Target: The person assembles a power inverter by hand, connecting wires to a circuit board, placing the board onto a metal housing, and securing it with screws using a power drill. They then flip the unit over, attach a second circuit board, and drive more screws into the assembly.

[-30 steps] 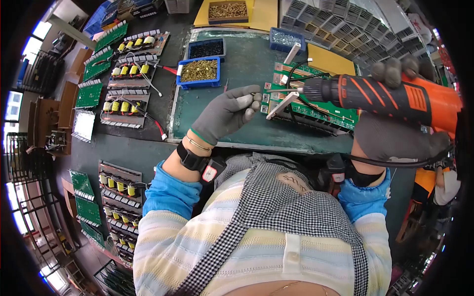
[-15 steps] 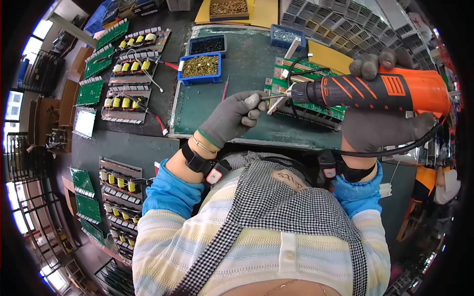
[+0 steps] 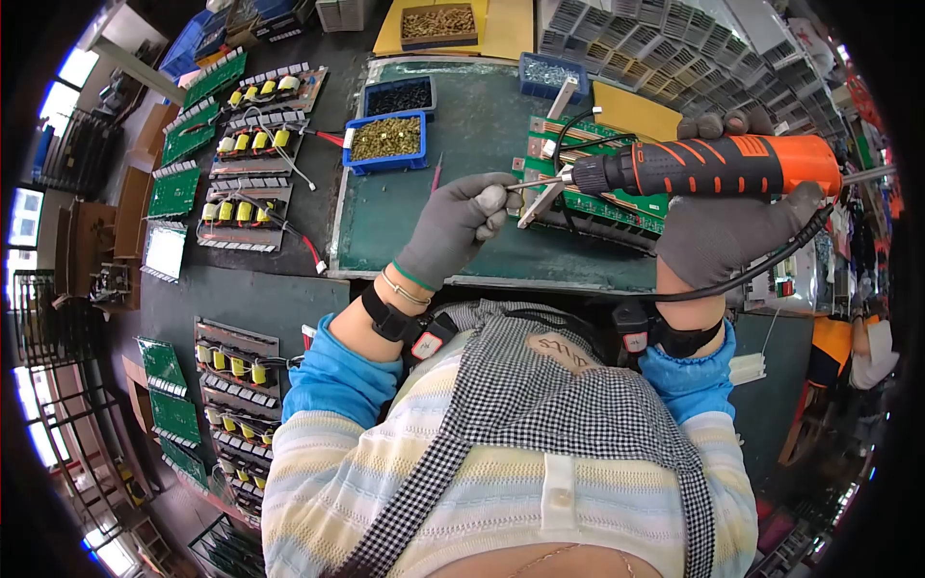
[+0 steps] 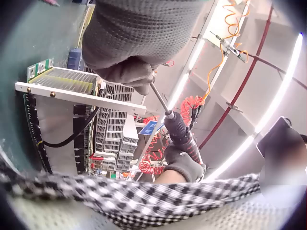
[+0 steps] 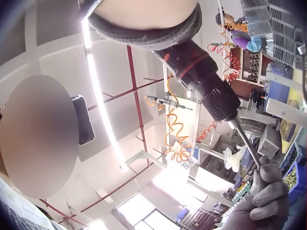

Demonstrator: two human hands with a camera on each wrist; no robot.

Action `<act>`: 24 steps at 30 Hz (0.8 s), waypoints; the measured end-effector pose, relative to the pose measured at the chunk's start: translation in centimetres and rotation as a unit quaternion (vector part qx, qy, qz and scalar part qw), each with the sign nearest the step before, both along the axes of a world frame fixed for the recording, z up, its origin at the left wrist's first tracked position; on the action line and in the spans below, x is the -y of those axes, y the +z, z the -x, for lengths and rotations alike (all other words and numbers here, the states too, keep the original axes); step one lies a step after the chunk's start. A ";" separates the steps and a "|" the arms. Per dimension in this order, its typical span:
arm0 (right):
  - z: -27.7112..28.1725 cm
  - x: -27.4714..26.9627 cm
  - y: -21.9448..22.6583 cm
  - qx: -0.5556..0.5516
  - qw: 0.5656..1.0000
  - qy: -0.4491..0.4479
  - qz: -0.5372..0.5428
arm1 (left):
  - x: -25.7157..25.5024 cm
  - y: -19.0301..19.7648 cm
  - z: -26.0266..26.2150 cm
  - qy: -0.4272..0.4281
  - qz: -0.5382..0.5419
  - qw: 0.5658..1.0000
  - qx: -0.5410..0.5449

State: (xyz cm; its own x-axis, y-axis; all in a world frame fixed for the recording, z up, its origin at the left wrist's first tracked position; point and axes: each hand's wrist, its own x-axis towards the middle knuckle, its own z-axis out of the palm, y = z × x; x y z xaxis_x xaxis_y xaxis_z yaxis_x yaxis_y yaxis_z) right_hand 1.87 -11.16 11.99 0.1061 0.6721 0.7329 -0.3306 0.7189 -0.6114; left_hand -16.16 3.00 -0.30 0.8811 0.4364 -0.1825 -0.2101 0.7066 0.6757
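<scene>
In the head view the right hand (image 3: 723, 231), gloved in grey, grips an orange and black power screwdriver (image 3: 718, 166) lying sideways, its bit pointing left. The gloved left hand (image 3: 453, 226) pinches the tip of the long bit (image 3: 538, 183) between thumb and fingers; any small part there is hidden. In the right wrist view the left fingers (image 5: 269, 187) close round the end of the bit (image 5: 247, 143). Under the bit stands a green circuit board assembly (image 3: 617, 207) with a white bar (image 3: 541, 204) across its left end.
Blue trays of brass-coloured screws (image 3: 387, 142), black parts (image 3: 400, 97) and silvery parts (image 3: 552, 75) stand behind the board. Boards with yellow components (image 3: 252, 143) lie at the left. A thin pink tool (image 3: 437, 175) lies beside the left hand. The screwdriver's black cable (image 3: 761, 279) hangs below it.
The screwdriver has moved left and levelled out, away from the board's far side. The left hand, earlier apart from the bit, has come onto its tip and holds it.
</scene>
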 end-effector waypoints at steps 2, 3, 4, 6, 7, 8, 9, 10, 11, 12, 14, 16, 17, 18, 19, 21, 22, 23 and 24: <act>-0.1 0.1 0.0 0.000 1.000 -0.009 0.002 | -0.3 0.0 -0.2 -0.028 0.016 0.999 0.020; -0.2 0.2 0.1 -0.001 1.000 -0.014 0.002 | -0.5 0.0 -0.2 -0.050 0.034 0.997 0.039; -0.3 0.2 0.1 -0.003 1.000 -0.019 0.004 | -0.8 0.1 -0.1 -0.071 0.051 0.994 0.059; -0.6 0.4 0.4 -0.005 0.999 -0.036 0.003 | -1.6 0.0 0.4 -0.077 0.070 0.994 0.040; -1.0 0.5 0.6 -0.012 0.999 -0.051 0.002 | -2.1 -0.3 0.9 -0.079 0.081 0.993 0.029; -1.5 0.7 0.9 -0.017 0.997 -0.069 0.002 | -3.1 -0.9 1.7 -0.066 0.084 0.994 0.009; -2.0 1.1 1.3 -0.029 0.995 -0.096 0.001 | -4.5 -1.9 2.3 -0.032 0.051 0.998 -0.013; -2.5 1.8 1.6 -0.038 0.991 -0.127 0.001 | -6.2 -3.2 2.8 0.004 0.017 0.999 -0.037; -3.1 2.4 1.9 -0.048 0.986 -0.158 0.003 | -7.7 -4.1 3.3 0.042 -0.015 0.997 -0.063; -3.6 3.1 2.1 -0.055 0.981 -0.188 0.005 | -9.1 -4.5 3.3 0.125 -0.007 0.987 -0.102; -4.6 4.4 2.4 -0.057 0.968 -0.244 0.007 | -11.6 -4.7 2.9 0.235 -0.018 0.960 -0.149; -5.2 5.2 2.5 -0.055 0.955 -0.290 0.007 | -13.8 -5.5 2.5 0.244 -0.116 0.942 -0.197; -5.6 5.6 2.6 -0.053 0.949 -0.310 0.008 | -14.2 -5.7 2.0 0.243 -0.163 0.931 -0.219; -5.7 5.9 2.5 -0.051 0.944 -0.326 0.009 | -14.3 -6.0 1.3 0.275 -0.192 0.907 -0.256; -6.0 6.2 2.5 -0.049 0.938 -0.343 0.009 | -14.2 -6.4 0.9 0.284 -0.322 0.854 -0.295; -6.4 6.5 2.3 -0.050 0.929 -0.366 0.012 | -13.7 -6.8 1.2 0.289 -0.561 0.689 -0.356; -6.7 6.5 2.3 -0.052 0.925 -0.377 0.013 | -12.8 -7.2 1.6 0.233 -0.611 0.645 -0.395; -7.0 6.5 2.3 -0.056 0.920 -0.388 0.014 | -11.4 -7.3 1.9 0.163 -0.619 0.635 -0.433; -7.3 6.5 2.3 -0.062 0.915 -0.398 0.015 | -9.8 -7.4 2.0 0.090 -0.623 0.621 -0.467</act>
State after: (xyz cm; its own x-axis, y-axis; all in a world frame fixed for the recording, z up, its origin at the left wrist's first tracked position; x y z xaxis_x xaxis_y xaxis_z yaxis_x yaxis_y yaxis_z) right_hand 9.13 -17.68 14.28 0.6514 0.3646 0.6654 0.2235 0.7459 -0.6275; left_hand -18.15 12.76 -7.68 0.5606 0.8281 0.0015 0.6852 -0.4648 0.5608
